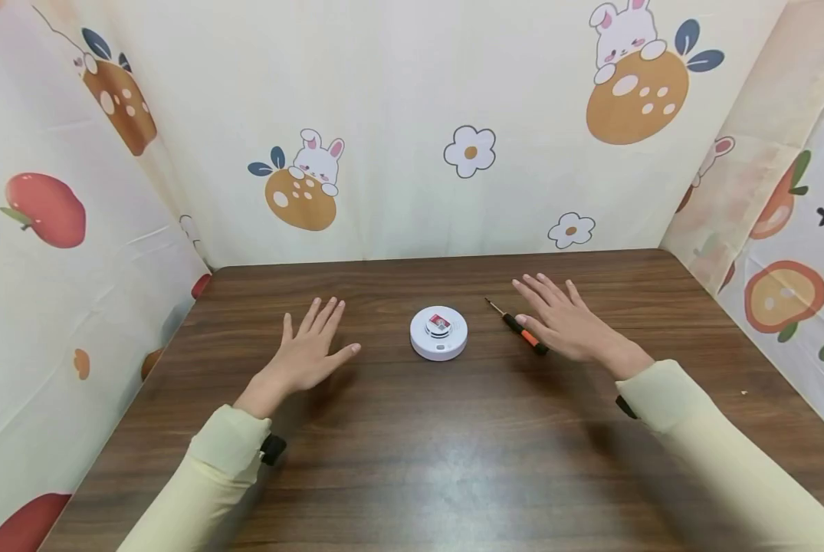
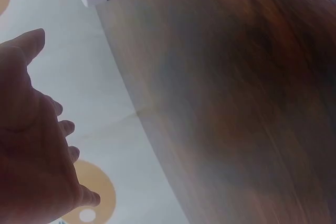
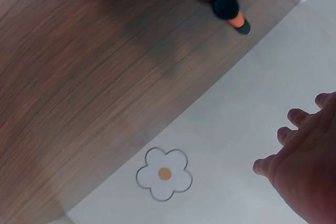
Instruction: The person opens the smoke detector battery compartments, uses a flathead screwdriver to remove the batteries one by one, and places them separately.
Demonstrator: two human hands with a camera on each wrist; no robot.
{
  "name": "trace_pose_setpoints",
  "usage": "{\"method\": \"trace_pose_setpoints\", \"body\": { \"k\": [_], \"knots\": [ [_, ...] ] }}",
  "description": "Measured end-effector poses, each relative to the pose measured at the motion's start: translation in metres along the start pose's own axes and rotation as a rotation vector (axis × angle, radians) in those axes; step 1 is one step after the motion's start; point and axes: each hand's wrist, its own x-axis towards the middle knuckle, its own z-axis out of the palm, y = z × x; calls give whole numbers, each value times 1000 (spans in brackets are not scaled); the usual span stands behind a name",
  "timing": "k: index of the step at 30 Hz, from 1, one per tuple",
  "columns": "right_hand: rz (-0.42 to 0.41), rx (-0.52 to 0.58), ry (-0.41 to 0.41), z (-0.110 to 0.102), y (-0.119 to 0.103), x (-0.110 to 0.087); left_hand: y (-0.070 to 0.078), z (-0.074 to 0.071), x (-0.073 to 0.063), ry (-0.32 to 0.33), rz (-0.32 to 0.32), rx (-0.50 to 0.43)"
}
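A round white smoke detector (image 1: 438,334) with a red-and-white label on its raised centre lies on the wooden table. To its right is a screwdriver (image 1: 522,330) with a black and orange handle, its thin shaft pointing back and left. My left hand (image 1: 304,356) is left of the detector, fingers spread and holding nothing. My right hand (image 1: 566,322), also empty with fingers extended, is beside the screwdriver and overlaps part of its handle in the head view. In the right wrist view the screwdriver's handle (image 3: 233,14) shows end-on, apart from the hand.
The brown wood-grain table (image 1: 398,460) meets a printed curtain (image 1: 398,153) along its back edge, with more printed cloth at both sides. A tiny pale crumb (image 1: 744,392) lies on the table at the right. Each wrist carries a black strap under a pale sleeve.
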Motion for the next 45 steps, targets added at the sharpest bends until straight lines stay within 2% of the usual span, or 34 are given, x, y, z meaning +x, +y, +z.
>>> {"method": "trace_pose_setpoints", "body": {
  "k": [18, 28, 37, 45],
  "knots": [
    [-127, 8, 1, 27, -22, 30, 17, 11, 27, -58, 40, -17],
    [-166, 48, -16, 36, -27, 42, 31, 19, 43, -58, 115, -37],
    [-168, 83, -62, 41, -36, 50, 34, 35, 64, -110, 213, -63],
    [-165, 94, -110, 50, -44, 56, 45, 40, 74, -145, 249, -63]
  ]
}}
